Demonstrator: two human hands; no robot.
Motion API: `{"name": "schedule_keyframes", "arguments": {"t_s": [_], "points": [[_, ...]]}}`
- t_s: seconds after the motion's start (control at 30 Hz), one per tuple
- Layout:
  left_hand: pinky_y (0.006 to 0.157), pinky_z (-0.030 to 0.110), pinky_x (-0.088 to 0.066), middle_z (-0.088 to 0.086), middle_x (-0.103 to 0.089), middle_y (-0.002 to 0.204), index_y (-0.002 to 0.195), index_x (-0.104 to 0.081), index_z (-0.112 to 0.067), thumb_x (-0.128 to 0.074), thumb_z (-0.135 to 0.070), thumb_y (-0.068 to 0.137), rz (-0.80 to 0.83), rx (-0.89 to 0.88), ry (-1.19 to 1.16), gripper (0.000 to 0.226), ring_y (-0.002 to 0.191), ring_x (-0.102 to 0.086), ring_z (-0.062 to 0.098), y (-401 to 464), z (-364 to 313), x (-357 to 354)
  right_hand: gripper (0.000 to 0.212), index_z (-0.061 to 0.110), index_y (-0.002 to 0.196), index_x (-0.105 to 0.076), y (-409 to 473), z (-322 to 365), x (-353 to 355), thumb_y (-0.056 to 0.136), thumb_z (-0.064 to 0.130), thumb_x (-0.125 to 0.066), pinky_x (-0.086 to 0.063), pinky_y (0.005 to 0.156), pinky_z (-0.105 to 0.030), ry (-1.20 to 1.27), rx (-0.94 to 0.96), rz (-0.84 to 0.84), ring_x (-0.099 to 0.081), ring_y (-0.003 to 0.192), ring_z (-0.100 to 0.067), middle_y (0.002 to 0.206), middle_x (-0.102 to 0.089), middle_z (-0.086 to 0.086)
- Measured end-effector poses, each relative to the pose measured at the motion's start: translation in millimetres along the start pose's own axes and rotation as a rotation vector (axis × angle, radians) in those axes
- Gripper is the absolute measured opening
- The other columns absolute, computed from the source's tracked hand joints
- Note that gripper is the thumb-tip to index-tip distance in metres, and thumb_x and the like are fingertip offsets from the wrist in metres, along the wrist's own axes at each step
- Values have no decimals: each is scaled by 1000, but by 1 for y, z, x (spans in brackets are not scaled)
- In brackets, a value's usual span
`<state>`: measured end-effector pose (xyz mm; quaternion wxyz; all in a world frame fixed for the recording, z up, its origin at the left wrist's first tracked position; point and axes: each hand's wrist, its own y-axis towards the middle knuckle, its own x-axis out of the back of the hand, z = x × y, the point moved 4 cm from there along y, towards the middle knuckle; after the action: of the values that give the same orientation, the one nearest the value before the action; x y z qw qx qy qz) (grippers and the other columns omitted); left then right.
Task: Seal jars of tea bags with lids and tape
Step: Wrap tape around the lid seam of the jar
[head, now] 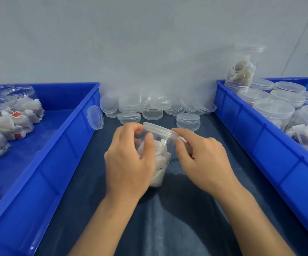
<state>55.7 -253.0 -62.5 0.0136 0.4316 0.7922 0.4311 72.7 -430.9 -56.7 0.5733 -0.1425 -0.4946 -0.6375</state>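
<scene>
A clear plastic jar (160, 159) full of white tea bags stands tilted on the dark table between my hands. A clear lid (159, 129) sits on its mouth. My left hand (129, 159) grips the jar's side, thumb across the front and fingers curled over the lid's left edge. My right hand (203, 157) pinches something thin at the lid's right rim; I cannot tell whether it is tape.
A blue bin (60, 145) on the left holds open jars (3, 111) of tea bags. A blue bin (256, 137) on the right holds lidded jars (275, 109), one stacked jar (241, 69) above them. Loose clear lids (155, 108) are piled at the back by the wall.
</scene>
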Motion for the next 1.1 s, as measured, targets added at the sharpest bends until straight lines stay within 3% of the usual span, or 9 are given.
{"name": "schedule_keyframes", "arguments": {"t_s": [0.1,0.2,0.3,0.4,0.47,0.53,0.67,0.83,1.1], "points": [[89,27,-51,-11,-60,128,137,-57,-24,-60,-53,92,181,36,-3,53,110,-60,7,-8,-5,-10,26,33,119,-67,1,-3,2,105,35,-46,-52,70,-44,-20,-21,-20,-50,60,-25,52,-50,12],[86,35,-48,-12,-49,144,153,-38,-25,-70,-59,86,309,1,238,82,123,-55,13,-14,-8,-22,25,29,109,-65,2,-3,3,104,36,-42,-52,74,-46,-16,-52,-1,-54,65,-30,54,-49,5],[91,45,-51,-9,-47,152,159,-28,-26,-77,-66,81,320,34,403,101,130,-55,23,-14,-3,-25,23,27,106,-60,1,-1,1,104,31,-37,-51,75,-48,17,-61,45,-54,69,-30,59,-51,2],[86,43,-50,-13,-45,154,159,-26,-31,-78,-66,79,294,80,370,101,130,-55,21,-13,3,-25,28,30,114,-61,1,-1,0,105,26,-35,-51,76,-49,66,-54,80,-53,69,-28,60,-50,5],[83,38,-44,-17,-45,151,158,-29,-34,-79,-64,78,273,102,318,99,130,-55,18,-12,7,-25,37,35,130,-63,2,-4,0,105,28,-36,-51,78,-47,116,-68,90,-55,72,-24,59,-50,10],[87,36,-45,-21,-46,149,157,-33,-37,-81,-62,76,246,149,242,97,130,-56,15,-11,11,-23,38,40,137,-61,2,-7,2,106,35,-41,-47,71,-41,200,-69,68,-53,67,-15,57,-52,14],[94,36,-53,-25,-50,144,154,-42,-38,-89,-52,70,181,251,59,98,122,-59,6,-7,16,-17,29,38,130,-66,0,-5,5,105,42,-51,-32,59,-25,281,-20,4,-45,52,-13,49,-43,9],[84,24,-50,-33,-47,132,149,-45,-42,-93,-47,65,130,244,-70,97,109,-51,-21,-6,15,-16,32,36,126,-68,1,-6,9,101,48,-51,-33,58,-26,256,-17,-21,-46,51,-17,48,-42,4],[83,5,-45,-34,-51,129,149,-49,-39,-88,-50,62,103,203,-178,96,112,-54,-18,-6,11,-15,30,37,123,-67,3,-18,12,103,49,-48,-35,64,-31,156,-50,-13,-53,59,-11,52,-54,13]]}}
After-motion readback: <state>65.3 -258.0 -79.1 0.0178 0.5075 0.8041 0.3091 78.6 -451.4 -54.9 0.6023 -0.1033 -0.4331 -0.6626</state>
